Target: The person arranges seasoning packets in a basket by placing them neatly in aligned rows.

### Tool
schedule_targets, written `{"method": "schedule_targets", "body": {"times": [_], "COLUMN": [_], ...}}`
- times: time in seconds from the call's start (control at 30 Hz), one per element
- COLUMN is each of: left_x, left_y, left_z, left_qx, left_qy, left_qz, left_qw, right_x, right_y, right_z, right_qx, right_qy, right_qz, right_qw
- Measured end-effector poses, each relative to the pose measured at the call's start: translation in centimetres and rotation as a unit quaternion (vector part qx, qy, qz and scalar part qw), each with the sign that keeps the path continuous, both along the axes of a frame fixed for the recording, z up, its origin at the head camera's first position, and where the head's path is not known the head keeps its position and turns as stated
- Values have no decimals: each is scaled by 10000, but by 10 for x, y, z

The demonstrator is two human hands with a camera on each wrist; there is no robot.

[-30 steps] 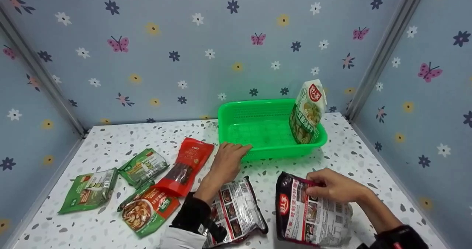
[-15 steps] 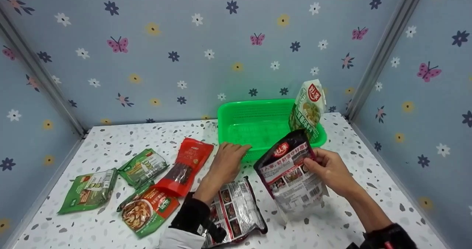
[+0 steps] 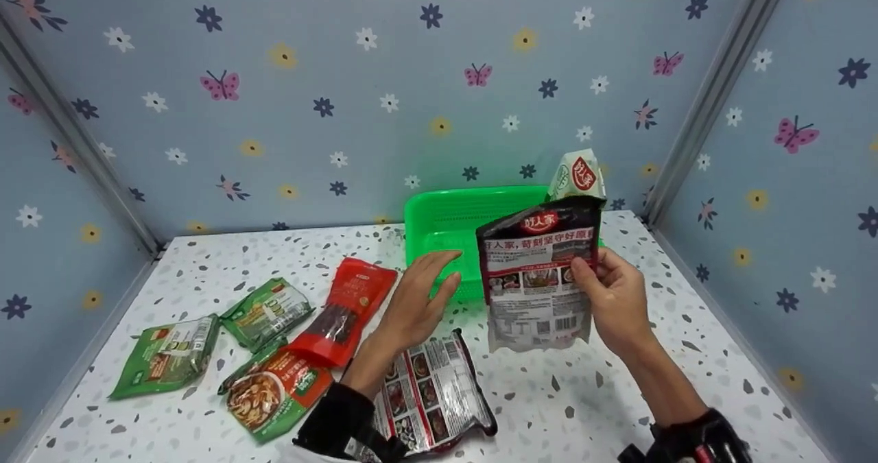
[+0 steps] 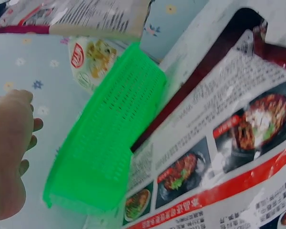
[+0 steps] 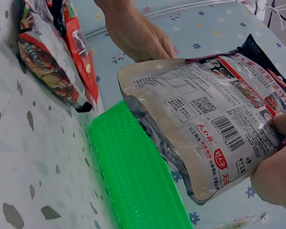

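Observation:
My right hand (image 3: 617, 302) pinches the right edge of a black-topped food pouch (image 3: 538, 285), thumb on the printed face, and holds it upright in the air before the green basket (image 3: 439, 209). In the right wrist view the pouch's (image 5: 195, 119) barcode side and bottom fold show. My left hand (image 3: 417, 302) hovers near the basket's front left corner, fingers extended and holding nothing. A green-and-white food packet (image 3: 578, 175) stands in the basket's right end, its lower part hidden by the pouch. Beneath my left wrist lies another dark-edged pouch (image 3: 439, 394).
To the left on the speckled table (image 3: 576, 408) lie a red packet (image 3: 346, 305), an orange-green packet (image 3: 281, 391) and two green packets, one (image 3: 267, 312) behind the other (image 3: 168, 357). A flowered wall (image 3: 384, 58) stands directly behind the basket.
My right hand has lifted the pouch off the table, up and leftward to the basket's front, turning it upright. My left hand has come off the basket's rim and its fingers have spread.

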State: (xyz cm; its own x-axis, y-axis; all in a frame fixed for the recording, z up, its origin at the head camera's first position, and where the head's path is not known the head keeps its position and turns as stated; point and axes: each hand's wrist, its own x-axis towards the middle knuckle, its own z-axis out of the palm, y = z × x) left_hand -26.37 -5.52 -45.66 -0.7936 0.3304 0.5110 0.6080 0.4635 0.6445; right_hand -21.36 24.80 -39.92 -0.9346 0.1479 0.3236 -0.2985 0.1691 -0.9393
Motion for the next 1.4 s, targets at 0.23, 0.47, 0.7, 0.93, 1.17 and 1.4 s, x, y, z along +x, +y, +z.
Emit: {"method": "schedule_targets", "body": {"times": [0.23, 0.47, 0.7, 0.93, 1.17, 1.4], "left_x": [36, 58, 65, 67, 69, 71], "left_y": [5, 11, 14, 17, 21, 21], "left_z": [19, 24, 26, 25, 25, 24], "left_qx": [1168, 2081, 2651, 3036, 2966, 3053], "left_qy": [-770, -1424, -1837, -2277, -2389, -2262], "left_qz": [-481, -828, -978, -1221, -1309, -1336], "left_qw": [9890, 9641, 9415, 9171, 9153, 9153], "right_x": [-3, -4, -5, 1, 2, 3], "right_y": [-20, -44, -61, -68, -73, -77], "right_z": [10, 22, 29, 28, 25, 21], "right_qx": [-403, -877, -1192, -1327, -1416, -1456], "right_qy": [446, 663, 807, 761, 793, 740], "right_qz": [43, 255, 466, 498, 388, 380], "right_qw": [9982, 9936, 9885, 9870, 9860, 9858]}}
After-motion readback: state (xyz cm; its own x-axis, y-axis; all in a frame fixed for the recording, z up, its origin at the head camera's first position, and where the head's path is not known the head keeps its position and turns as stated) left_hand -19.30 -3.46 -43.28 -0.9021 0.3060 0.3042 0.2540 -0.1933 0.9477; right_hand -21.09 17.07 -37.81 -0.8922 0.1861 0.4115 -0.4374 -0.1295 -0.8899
